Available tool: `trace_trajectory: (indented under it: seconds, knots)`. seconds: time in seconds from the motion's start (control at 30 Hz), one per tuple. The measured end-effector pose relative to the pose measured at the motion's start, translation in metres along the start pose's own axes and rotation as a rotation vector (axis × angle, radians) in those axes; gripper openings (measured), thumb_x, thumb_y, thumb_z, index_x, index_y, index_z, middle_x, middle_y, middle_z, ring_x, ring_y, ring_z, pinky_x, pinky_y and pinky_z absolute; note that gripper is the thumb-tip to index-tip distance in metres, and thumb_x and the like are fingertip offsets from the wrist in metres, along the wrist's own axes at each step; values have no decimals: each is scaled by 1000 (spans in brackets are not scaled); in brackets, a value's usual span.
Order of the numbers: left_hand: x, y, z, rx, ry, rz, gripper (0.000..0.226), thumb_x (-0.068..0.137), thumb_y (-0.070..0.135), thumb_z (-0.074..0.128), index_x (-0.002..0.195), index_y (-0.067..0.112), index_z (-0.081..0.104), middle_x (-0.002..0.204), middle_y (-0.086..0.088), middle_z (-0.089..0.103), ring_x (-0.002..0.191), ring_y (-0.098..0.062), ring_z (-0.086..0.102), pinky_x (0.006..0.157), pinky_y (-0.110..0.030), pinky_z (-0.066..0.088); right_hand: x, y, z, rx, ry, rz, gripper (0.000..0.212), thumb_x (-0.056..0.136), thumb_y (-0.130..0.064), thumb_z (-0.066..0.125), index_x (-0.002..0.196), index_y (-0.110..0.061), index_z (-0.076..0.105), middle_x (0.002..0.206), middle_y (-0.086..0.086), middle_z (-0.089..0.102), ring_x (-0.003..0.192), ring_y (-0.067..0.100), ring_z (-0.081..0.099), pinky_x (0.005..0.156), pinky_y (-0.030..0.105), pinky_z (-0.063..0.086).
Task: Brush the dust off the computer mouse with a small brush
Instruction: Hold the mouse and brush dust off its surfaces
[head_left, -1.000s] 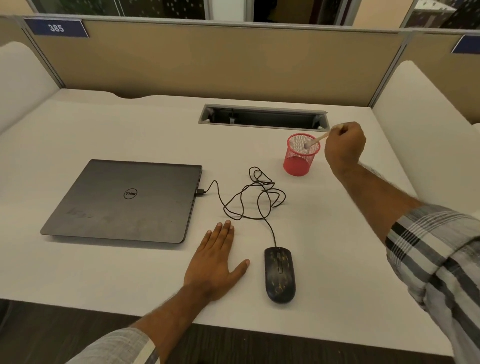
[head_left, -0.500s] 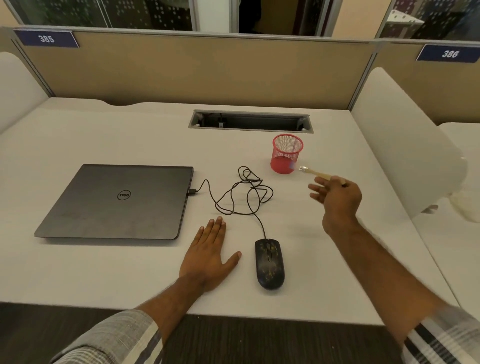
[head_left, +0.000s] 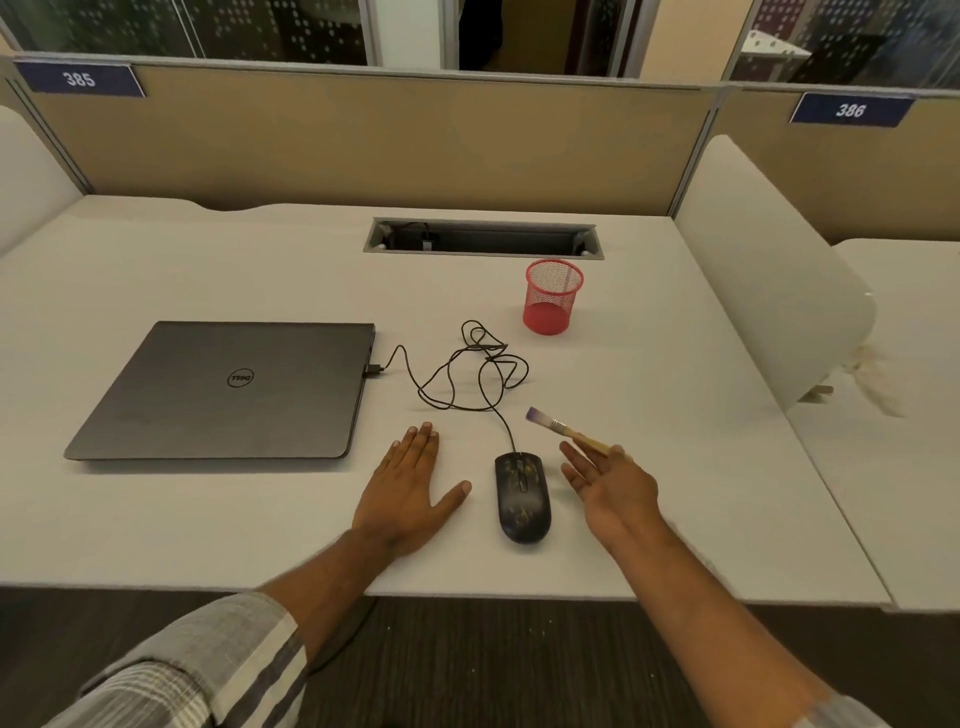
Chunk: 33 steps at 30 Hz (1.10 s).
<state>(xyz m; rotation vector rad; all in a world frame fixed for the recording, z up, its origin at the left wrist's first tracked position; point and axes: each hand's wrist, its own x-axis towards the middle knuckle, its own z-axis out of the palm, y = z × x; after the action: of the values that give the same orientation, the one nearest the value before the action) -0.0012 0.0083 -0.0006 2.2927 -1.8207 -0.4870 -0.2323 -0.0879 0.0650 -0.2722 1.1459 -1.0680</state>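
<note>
A black computer mouse (head_left: 522, 496) with yellowish dust specks lies near the desk's front edge, its cable (head_left: 470, 369) looping back toward the laptop. My right hand (head_left: 610, 486) hovers just right of the mouse and holds a small wooden-handled brush (head_left: 563, 428); the purple-white bristles point up-left, above and slightly beyond the mouse's front. How the thumb lies on the handle is hidden; the other fingers are fairly straight. My left hand (head_left: 410, 486) rests flat on the desk, palm down, just left of the mouse.
A closed grey laptop (head_left: 228, 389) lies at the left. A red mesh pen cup (head_left: 553, 296) stands behind the cable. A cable slot (head_left: 483, 239) is cut in the white desk (head_left: 208, 535), and a white divider (head_left: 769, 291) rises at the right.
My right hand has carried the brush from the red cup down and toward me, to just right of the mouse. My left hand has stayed flat on the desk.
</note>
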Motion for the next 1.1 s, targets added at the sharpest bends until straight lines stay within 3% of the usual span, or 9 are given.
trace_trajectory:
  seconds: [0.13, 0.23, 0.33, 0.43, 0.53, 0.63, 0.83, 1.0, 1.1]
  knots:
    - [-29, 10, 3, -85, 162, 73, 82, 91, 72, 43, 157, 24, 36, 167, 3, 32, 153, -19, 30, 121, -31, 18, -8, 2, -4, 20, 37, 39, 22, 107, -15, 37, 110, 0, 52, 101, 21, 66, 95, 34, 67, 88, 43, 52]
    - [-42, 26, 2, -166, 190, 119, 83, 83, 76, 47, 148, 24, 50, 155, 2, 48, 143, -19, 44, 117, -32, 31, -10, 2, -8, 54, 77, 48, 25, 105, -16, 41, 93, -2, 58, 89, 18, 67, 81, 27, 68, 90, 41, 54]
    - [-41, 41, 1, -196, 121, 108, 96, 75, 83, 49, 153, 27, 41, 160, 2, 41, 146, -18, 36, 121, -36, 30, -12, 1, -12, 87, 52, 47, 20, 103, -15, 47, 93, -3, 59, 89, 20, 68, 82, 29, 70, 81, 40, 57]
    - [-32, 48, 4, -149, 0, 94, 116, 69, 86, 60, 161, 27, 20, 169, 3, 22, 154, -20, 22, 126, -40, 20, -13, 3, -14, 96, 8, 38, 18, 103, -14, 48, 96, -2, 59, 94, 22, 69, 86, 32, 71, 89, 45, 55]
    - [-20, 51, 5, -96, -58, 52, 129, 62, 88, 65, 162, 25, 12, 171, 1, 17, 155, -23, 17, 126, -43, 17, -15, 9, -13, 102, 4, 59, 19, 105, -14, 43, 102, 0, 55, 101, 24, 67, 93, 35, 69, 91, 47, 53]
    - [-10, 55, 3, -50, -94, 20, 134, 58, 87, 69, 162, 23, 13, 170, -2, 17, 154, -26, 17, 125, -46, 18, -16, 18, -12, 73, 29, 77, 23, 106, -16, 40, 118, 0, 51, 109, 26, 65, 95, 35, 67, 94, 48, 51]
    - [-1, 63, -6, -20, -130, 36, 126, 53, 86, 72, 156, 28, 29, 161, 0, 28, 145, -25, 26, 117, -46, 25, -23, 26, -7, 66, 59, 90, 34, 106, -16, 39, 135, 0, 46, 95, 21, 66, 108, 35, 64, 105, 48, 47]
    - [-6, 65, -4, -67, -113, 10, 122, 53, 83, 75, 154, 29, 33, 159, 1, 32, 143, -24, 29, 116, -45, 27, -27, 25, -8, -18, -5, 81, 38, 106, -13, 34, 141, 1, 40, 122, 24, 57, 127, 39, 54, 111, 48, 40]
    - [-11, 65, -4, -93, -88, 6, 122, 50, 82, 75, 152, 28, 35, 157, 0, 36, 141, -24, 31, 115, -43, 28, -32, 27, -9, -41, -27, 84, 36, 105, -12, 37, 138, 1, 42, 122, 22, 57, 125, 39, 55, 111, 49, 40]
